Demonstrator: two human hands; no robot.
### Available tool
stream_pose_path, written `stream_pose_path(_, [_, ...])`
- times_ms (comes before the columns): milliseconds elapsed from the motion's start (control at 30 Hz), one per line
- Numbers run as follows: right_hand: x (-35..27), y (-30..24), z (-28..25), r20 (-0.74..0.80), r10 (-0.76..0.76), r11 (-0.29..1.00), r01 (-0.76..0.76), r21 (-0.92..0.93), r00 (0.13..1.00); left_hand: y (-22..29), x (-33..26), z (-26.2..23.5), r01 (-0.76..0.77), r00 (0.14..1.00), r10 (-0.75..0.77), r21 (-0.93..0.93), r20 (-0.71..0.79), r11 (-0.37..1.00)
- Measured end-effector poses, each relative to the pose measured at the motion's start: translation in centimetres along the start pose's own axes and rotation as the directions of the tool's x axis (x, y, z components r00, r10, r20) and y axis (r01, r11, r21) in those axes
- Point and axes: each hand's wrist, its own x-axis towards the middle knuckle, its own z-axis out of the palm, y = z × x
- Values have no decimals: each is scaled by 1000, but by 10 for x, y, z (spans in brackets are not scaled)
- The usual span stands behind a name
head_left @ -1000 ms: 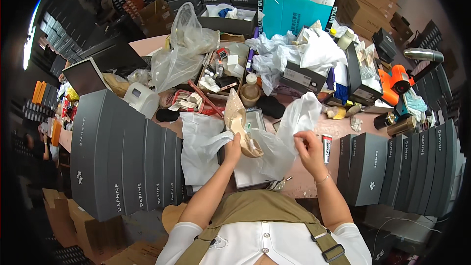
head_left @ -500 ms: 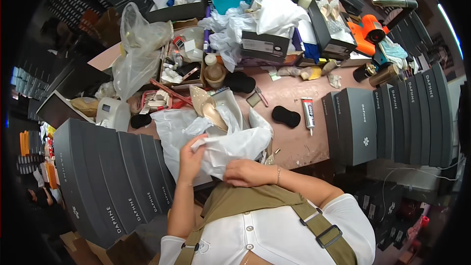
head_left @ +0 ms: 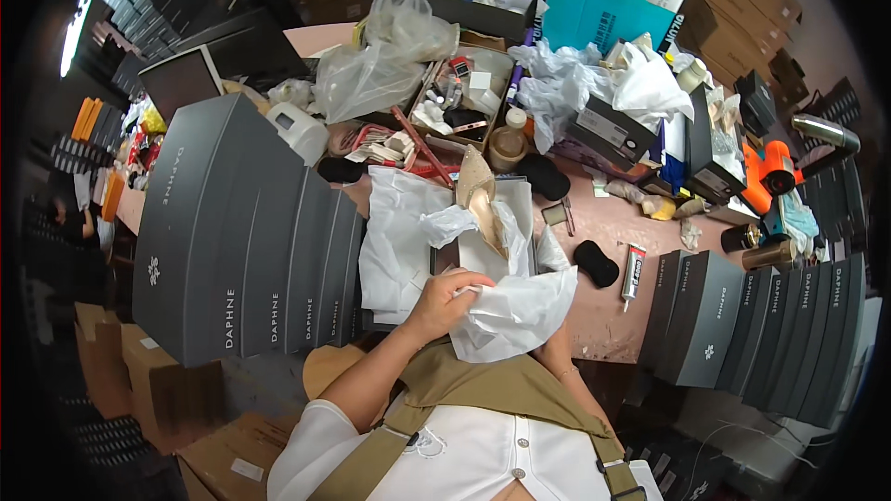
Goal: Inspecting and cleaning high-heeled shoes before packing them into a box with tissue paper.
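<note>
My left hand [head_left: 447, 304] is closed on the edge of a crumpled sheet of white tissue paper [head_left: 515, 315], fingers pinching it. On the right, my right hand [head_left: 557, 345] is at the sheet's lower edge, its fingers hidden behind the paper. Just beyond, a beige, glittery pointed shoe [head_left: 476, 181] rests in an open shoe box [head_left: 522, 199], with a wad of tissue beside it. More white tissue paper [head_left: 394, 246] spreads over the box's left side. A pale pointed piece [head_left: 550, 249] pokes out behind the held sheet; I cannot make out what it is.
Stacked dark grey shoe boxes flank me at left [head_left: 200, 232] and right [head_left: 710, 315]. On the pink table lie a black oval pad [head_left: 596, 263] and a glue tube [head_left: 634, 272]. Farther back are a box of small items [head_left: 501, 65], a plastic bag [head_left: 371, 83] and an orange tool [head_left: 770, 167].
The view has turned left. My right hand, earlier in front of the tissue paper, is now at its right side, partly behind it. My left hand still grips the sheet, now nearer my body.
</note>
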Motion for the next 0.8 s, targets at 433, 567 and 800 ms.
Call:
stream_pose_path(433, [9,-26,-65,189,264,949,-290,126,946,-21,5,30,187,982,-151,-545,110,817])
stream_pose_path(567, [-17,-47,-132,-56,521,540,-278,794,852,-6,41,46,135,962,-267,-956,63,260])
stream_pose_path(800, [-49,-145,-271,-417,94,502,319,804,904,42,130,84,-199,946,-179,-921,-270,336])
